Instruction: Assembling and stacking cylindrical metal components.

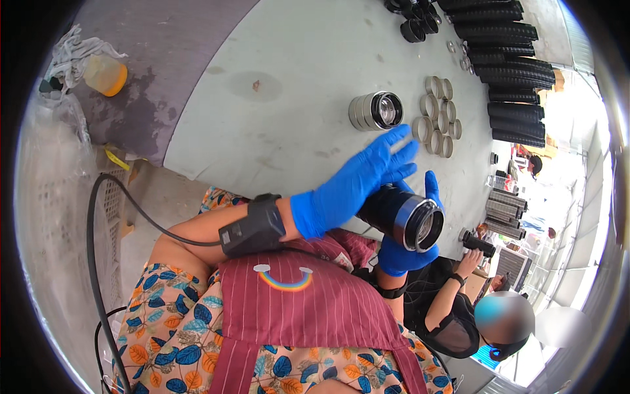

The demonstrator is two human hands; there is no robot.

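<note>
"Workshop light pours in from the right, beyond the pale tabletop (295, 72) and its far row of ribbed black sleeves (515, 72). From the head view, where's the work?"

"The black cylinder (387, 208) is up near the tabletop's close edge, its metal-banded end facing right. The right hand (403, 256) grasps it from beneath, thumb up along its far side."

"And the left hand (364, 174)?"

"Released: fingers outstretched above the cylinder. I can't tell whether its palm touches."

"How would you handle it well?"

"I'd keep the right grip firm but off the rim, and hold the banded end level and in sight. Gloves can slip on a smooth barrel, I'd guess."

"Any containers?"

"A translucent tub (104, 75) on the left, with yellow-orange stuff low inside, beside a crumpled cloth (75, 51). Below, a pale plastic crate (111, 207); clear plastic sheeting (56, 141) hangs over it, so its contents are hidden."
</note>
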